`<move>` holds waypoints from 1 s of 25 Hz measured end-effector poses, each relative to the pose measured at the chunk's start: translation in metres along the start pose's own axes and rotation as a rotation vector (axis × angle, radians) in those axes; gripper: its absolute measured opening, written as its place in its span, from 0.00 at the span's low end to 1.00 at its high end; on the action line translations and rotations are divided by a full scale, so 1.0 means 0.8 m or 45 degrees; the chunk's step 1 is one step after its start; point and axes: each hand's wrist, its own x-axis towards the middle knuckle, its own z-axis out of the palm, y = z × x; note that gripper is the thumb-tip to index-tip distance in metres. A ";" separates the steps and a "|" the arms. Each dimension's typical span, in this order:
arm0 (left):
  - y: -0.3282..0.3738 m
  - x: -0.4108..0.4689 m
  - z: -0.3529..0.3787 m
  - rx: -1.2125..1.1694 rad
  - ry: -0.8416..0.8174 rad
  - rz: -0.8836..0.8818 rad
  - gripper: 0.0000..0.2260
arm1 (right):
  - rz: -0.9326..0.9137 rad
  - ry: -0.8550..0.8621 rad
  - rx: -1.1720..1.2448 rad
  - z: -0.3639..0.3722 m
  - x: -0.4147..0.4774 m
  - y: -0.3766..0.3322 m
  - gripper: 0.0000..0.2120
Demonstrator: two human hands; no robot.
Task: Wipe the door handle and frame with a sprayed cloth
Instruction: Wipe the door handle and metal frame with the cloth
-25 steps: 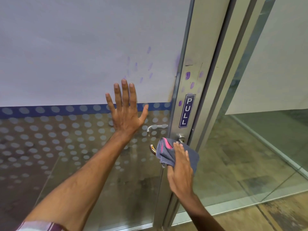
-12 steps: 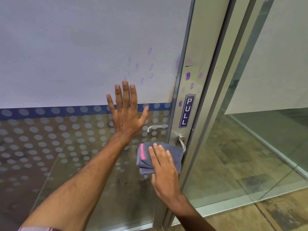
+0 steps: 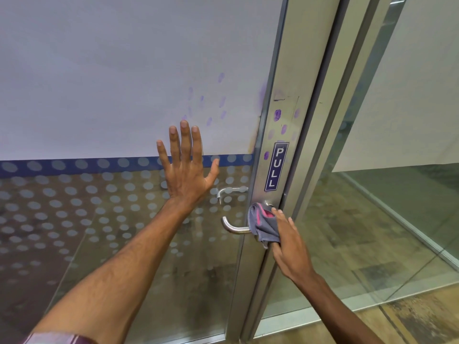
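Right hand (image 3: 288, 242) clutches the grey-and-pink cloth (image 3: 264, 224), bunched over the base of the door handle (image 3: 232, 227) where it meets the frame (image 3: 278, 120). Left hand (image 3: 186, 170) is spread flat and empty on the glass door (image 3: 99, 219), steadying it. Handle work looks underway, its curved left end bare. Purple smudges (image 3: 277, 114) above the PULL sign (image 3: 276, 167) remain, so the frame probably comes next
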 end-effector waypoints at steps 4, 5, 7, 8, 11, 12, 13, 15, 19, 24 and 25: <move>-0.001 -0.001 0.001 0.011 -0.006 0.006 0.41 | 0.072 0.046 -0.138 0.028 -0.013 -0.047 0.28; -0.001 -0.001 0.001 0.011 -0.008 0.003 0.41 | 0.063 0.034 -0.220 0.035 -0.015 -0.063 0.27; 0.000 -0.001 0.002 0.017 -0.007 0.004 0.40 | 0.055 0.016 -0.322 0.044 -0.007 -0.099 0.24; 0.000 -0.002 0.001 0.026 -0.003 0.010 0.40 | 0.067 0.003 -0.362 0.047 0.000 -0.118 0.22; 0.002 -0.003 0.002 0.069 0.022 0.028 0.39 | 0.098 -0.048 -0.472 0.051 0.028 -0.157 0.12; 0.002 -0.002 0.003 0.076 0.028 0.026 0.38 | 0.105 -0.091 -0.485 0.048 0.037 -0.158 0.10; 0.001 -0.002 0.003 0.083 0.034 0.023 0.38 | 0.090 -0.138 -0.497 0.044 0.043 -0.154 0.09; -0.001 -0.002 0.003 0.079 0.038 0.014 0.38 | -0.080 -0.206 -0.521 0.027 0.046 -0.132 0.11; -0.003 -0.002 0.003 0.078 0.006 0.004 0.41 | -0.324 -0.347 -0.401 -0.023 0.040 -0.059 0.08; -0.002 -0.003 0.005 0.068 0.013 0.017 0.41 | -0.386 -0.470 -0.471 -0.049 0.065 -0.022 0.06; -0.002 -0.003 0.006 0.062 0.021 0.017 0.41 | -0.358 -0.387 -0.438 -0.043 0.059 -0.024 0.06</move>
